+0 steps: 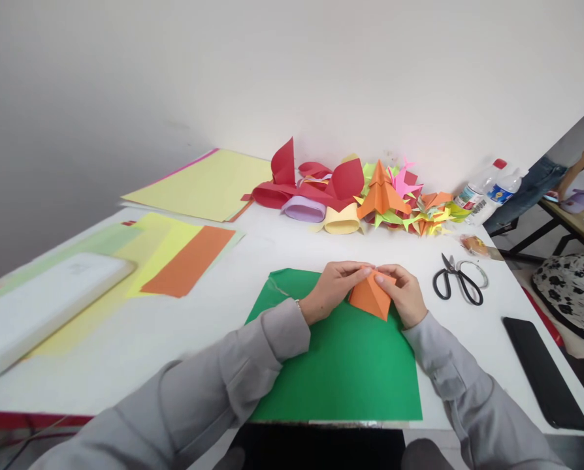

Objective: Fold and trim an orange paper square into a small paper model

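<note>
A small piece of folded orange paper [372,297] is held between my two hands, just above a large green sheet [351,372]. My left hand [335,287] pinches its upper left edge, thumb pressed on the face. On the other side, my right hand [404,292] grips the top right edge with its thumb in front. A crease runs down the paper's face, and its lower end comes to a point. The fingers behind the paper are partly hidden.
Black-handled scissors [457,281] and a black phone [545,372] lie at right. Folded paper shapes [383,196] and plastic bottles [488,189] stand along the wall. At left are coloured sheets [189,261], a yellow stack [208,183] and a long white object [51,307].
</note>
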Demonstrator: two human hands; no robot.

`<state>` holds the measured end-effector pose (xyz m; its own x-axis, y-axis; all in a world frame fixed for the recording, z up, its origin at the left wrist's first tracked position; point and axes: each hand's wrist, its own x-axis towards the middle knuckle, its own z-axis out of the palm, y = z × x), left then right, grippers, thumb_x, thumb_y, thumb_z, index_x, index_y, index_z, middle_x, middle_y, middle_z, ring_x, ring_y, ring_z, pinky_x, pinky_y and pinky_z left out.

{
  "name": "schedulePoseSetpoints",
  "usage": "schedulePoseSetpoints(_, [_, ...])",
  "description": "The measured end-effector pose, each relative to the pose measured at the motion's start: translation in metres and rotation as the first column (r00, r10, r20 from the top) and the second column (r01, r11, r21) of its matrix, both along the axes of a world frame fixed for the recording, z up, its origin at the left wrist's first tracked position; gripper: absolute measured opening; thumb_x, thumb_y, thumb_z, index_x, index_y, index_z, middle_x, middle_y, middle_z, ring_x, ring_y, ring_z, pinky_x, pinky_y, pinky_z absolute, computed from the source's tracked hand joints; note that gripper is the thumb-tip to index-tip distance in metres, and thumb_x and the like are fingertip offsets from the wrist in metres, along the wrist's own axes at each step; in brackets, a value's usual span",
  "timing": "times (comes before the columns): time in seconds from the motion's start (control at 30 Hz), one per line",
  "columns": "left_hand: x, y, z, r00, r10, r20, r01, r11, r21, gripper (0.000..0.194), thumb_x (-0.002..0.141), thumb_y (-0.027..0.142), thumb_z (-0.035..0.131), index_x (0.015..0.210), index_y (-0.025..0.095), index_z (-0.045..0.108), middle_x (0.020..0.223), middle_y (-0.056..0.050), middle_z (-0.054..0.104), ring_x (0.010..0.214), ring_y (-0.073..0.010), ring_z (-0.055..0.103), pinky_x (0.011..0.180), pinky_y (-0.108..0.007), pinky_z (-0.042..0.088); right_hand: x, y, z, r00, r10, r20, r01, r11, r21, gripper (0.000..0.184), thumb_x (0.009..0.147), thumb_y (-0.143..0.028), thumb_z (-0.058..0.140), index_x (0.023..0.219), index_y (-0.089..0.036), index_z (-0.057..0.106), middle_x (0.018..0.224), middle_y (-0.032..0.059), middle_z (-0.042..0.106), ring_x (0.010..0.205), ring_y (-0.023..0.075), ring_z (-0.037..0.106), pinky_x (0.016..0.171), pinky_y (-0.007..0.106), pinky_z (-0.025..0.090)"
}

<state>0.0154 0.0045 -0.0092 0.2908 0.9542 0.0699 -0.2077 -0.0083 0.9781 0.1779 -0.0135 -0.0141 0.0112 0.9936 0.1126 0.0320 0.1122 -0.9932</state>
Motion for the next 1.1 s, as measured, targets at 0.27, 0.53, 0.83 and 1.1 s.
schedulePoseSetpoints(0.27, [0.003, -0.003, 0.001, 0.992, -0.096, 0.086, 0.102, 0.993, -0.067, 0.038, 0.063, 0.034, 0.077, 0.096, 0.014, 0.072, 0.093, -0.006, 0.073, 0.088, -0.0224, 0.065, 0.08, -0.034, 0.05, -0.001, 0.0, -0.003, 0.985, -0.111, -0.129, 0.104, 0.993, -0.058, 0.024, 0.061, -0.038, 0.079, 0.073, -0.02, 0.068, 0.07, -0.0005, 0.067, 0.062, 0.0139, 0.058, 0.061, 0.028, 0.047])
schedulePoseSetpoints(0.53, [0.002, -0.005, -0.002, 0.994, -0.105, 0.042, 0.107, 0.993, -0.048, 0.033, 0.063, 0.033, 0.077, 0.088, 0.013, 0.073, 0.083, -0.004, 0.072, 0.077, -0.0195, 0.063, 0.07, -0.03, 0.049, -0.003, -0.002, 0.003, 0.993, -0.066, -0.101, 0.062, 0.997, -0.045, 0.022, 0.062, -0.038, 0.078, 0.075, -0.021, 0.07, 0.074, 0.0004, 0.069, 0.069, 0.0157, 0.06, 0.068, 0.03, 0.047])
schedulePoseSetpoints(0.83, [0.001, -0.009, 0.001, 0.978, -0.109, -0.176, 0.126, 0.988, 0.085, 0.027, 0.069, 0.037, 0.069, 0.081, 0.013, 0.074, 0.077, -0.002, 0.07, 0.072, -0.0187, 0.06, 0.064, -0.027, 0.046, -0.004, -0.004, 0.007, 0.993, -0.056, -0.101, 0.056, 0.998, -0.004, 0.016, 0.063, -0.036, 0.077, 0.068, -0.022, 0.071, 0.066, -0.0006, 0.068, 0.064, 0.0154, 0.058, 0.063, 0.03, 0.046])
schedulePoseSetpoints(1.1, [0.0, -0.007, -0.003, 0.974, -0.068, -0.216, 0.095, 0.989, 0.115, 0.026, 0.071, 0.038, 0.067, 0.08, 0.014, 0.074, 0.076, -0.003, 0.071, 0.071, -0.019, 0.06, 0.063, -0.027, 0.046, -0.004, -0.003, 0.006, 0.978, -0.092, -0.19, 0.081, 0.995, -0.065, 0.02, 0.058, -0.035, 0.08, 0.07, -0.021, 0.072, 0.073, 0.0008, 0.072, 0.067, 0.0163, 0.061, 0.068, 0.032, 0.049])
